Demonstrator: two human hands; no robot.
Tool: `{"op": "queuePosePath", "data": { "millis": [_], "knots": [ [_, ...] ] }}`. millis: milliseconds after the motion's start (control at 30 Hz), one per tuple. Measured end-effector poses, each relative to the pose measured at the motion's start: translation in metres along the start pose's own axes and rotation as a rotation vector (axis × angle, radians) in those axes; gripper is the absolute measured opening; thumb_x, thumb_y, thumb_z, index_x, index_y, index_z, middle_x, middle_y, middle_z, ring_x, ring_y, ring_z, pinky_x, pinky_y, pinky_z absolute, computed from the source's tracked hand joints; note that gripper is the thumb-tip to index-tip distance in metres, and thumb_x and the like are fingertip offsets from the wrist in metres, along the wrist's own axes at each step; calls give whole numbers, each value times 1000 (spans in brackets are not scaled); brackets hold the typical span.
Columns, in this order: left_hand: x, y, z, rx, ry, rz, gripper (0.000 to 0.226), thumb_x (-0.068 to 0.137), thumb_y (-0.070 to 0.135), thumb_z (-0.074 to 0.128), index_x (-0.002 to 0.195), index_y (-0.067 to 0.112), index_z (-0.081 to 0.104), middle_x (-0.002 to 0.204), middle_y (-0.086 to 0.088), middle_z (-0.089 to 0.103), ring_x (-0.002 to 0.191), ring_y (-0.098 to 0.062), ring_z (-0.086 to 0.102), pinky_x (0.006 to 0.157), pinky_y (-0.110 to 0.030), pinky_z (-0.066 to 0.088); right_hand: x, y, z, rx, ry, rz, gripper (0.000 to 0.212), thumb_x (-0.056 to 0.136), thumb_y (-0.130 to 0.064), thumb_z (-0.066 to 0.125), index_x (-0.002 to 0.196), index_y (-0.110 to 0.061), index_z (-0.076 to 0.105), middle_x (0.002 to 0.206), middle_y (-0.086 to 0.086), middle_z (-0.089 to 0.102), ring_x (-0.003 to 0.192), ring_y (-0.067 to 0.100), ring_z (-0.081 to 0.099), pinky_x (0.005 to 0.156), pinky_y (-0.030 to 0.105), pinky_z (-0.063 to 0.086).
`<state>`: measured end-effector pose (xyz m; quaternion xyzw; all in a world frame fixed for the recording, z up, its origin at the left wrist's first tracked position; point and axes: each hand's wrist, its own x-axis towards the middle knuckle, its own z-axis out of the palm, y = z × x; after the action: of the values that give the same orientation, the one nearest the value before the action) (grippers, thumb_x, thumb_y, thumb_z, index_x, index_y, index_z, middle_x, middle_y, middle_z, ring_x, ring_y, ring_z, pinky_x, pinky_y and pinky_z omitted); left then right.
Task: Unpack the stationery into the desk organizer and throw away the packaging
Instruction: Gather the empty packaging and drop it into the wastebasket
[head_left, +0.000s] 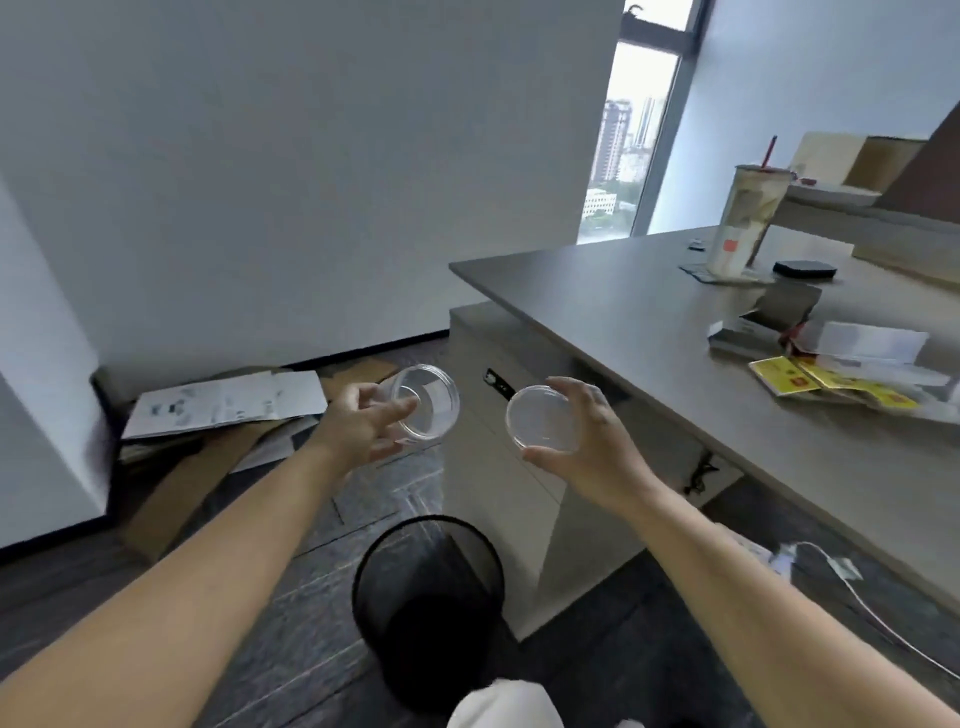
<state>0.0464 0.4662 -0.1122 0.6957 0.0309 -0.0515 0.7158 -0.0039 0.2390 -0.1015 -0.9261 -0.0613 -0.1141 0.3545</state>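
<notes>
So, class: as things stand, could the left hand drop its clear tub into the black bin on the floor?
Probably yes. The left hand holds the tub in open air, and the bin stands open-topped below and a little nearer the person; nothing lies between them. The hand would likely need to draw back first.

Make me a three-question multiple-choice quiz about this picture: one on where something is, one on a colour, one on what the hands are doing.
1. Where is the round black mesh wastebasket?
A. On the grey desk
B. On the floor below the hands
C. By the window

2. What colour are the flat packets on the grey desk?
A. Yellow
B. Blue
C. Green

3. What does the left hand hold?
A. Nothing
B. A pen
C. A clear round plastic container

Answers: 1 B, it stands on the dark floor under both arms. 2 A, they are yellow with red marks. 3 C, its fingers grip the container, while the right hand holds the clear round lid.
</notes>
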Motion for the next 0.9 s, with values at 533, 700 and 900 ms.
{"op": "queuePosePath", "data": {
  "millis": [533, 700, 900],
  "knots": [
    [101, -223, -19, 453, 37, -419, 74, 69, 14, 75, 129, 5, 32, 111, -11, 48, 95, -19, 46, 86, -33, 42, 49, 142, 228, -85, -492, 268, 78, 67, -21, 75, 132, -13, 33, 135, 10, 38, 124, 25, 36, 103, 34, 31],
    [124, -256, -16, 659, -78, -429, 72, 70, 22, 74, 129, 6, 36, 129, -14, 48, 111, -27, 48, 93, -38, 42, 55, 166, 266, -98, -626, 234, 81, 74, -28, 69, 139, -12, 23, 150, 9, 20, 138, 23, 19, 111, 36, 21],
    [125, -249, -30, 1170, -330, -320, 55, 84, 34, 58, 127, 5, 41, 132, -16, 47, 116, -30, 46, 94, -39, 41, 60, 171, 258, -253, -667, 215, 58, 86, -29, 54, 136, -10, 31, 150, 12, 21, 137, 27, 21, 110, 36, 21]
  ]
}}
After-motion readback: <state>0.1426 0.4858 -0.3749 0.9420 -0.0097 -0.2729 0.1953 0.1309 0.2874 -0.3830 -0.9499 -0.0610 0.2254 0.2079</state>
